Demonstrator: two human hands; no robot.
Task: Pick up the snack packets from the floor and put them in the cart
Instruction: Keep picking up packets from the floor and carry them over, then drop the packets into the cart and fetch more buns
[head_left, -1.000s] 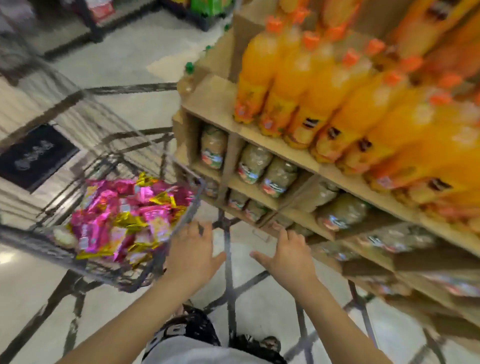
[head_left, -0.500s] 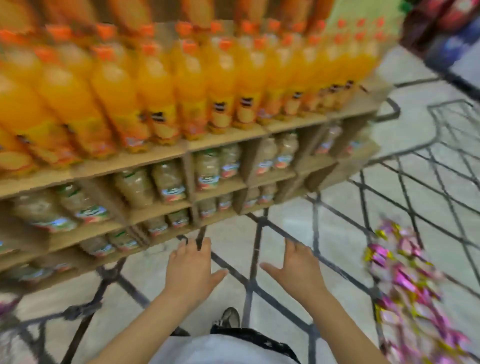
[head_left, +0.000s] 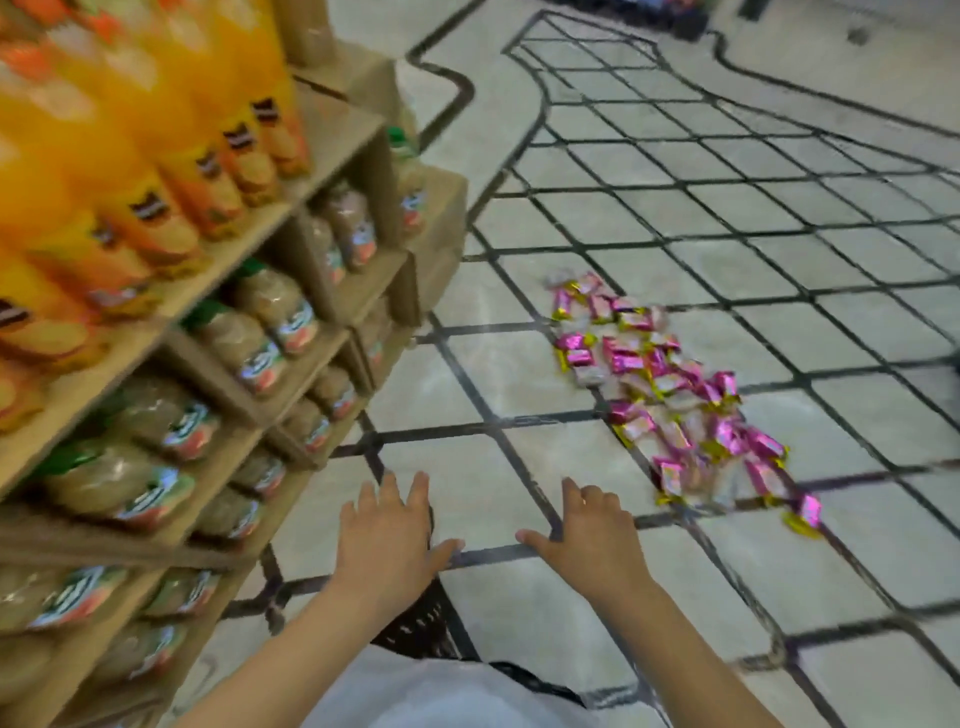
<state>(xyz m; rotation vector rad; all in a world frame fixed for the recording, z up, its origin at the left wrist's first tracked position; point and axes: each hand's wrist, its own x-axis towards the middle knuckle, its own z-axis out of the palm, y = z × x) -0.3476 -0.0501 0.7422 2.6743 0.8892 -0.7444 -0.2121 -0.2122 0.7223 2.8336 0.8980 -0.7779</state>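
Snack packets (head_left: 670, 395) are lying scattered on the tiled floor (head_left: 519, 374), right of the shelf (head_left: 332, 291); we are holding our left hand (head_left: 387, 545) and right hand (head_left: 592, 540) out, fingers spread, gripping nothing.

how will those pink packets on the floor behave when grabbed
Probably light: the snack packets are small, flat wrappers. Likely slippery, as the wrap looks glossy. They lie loose on the floor, so a handful may shed some.
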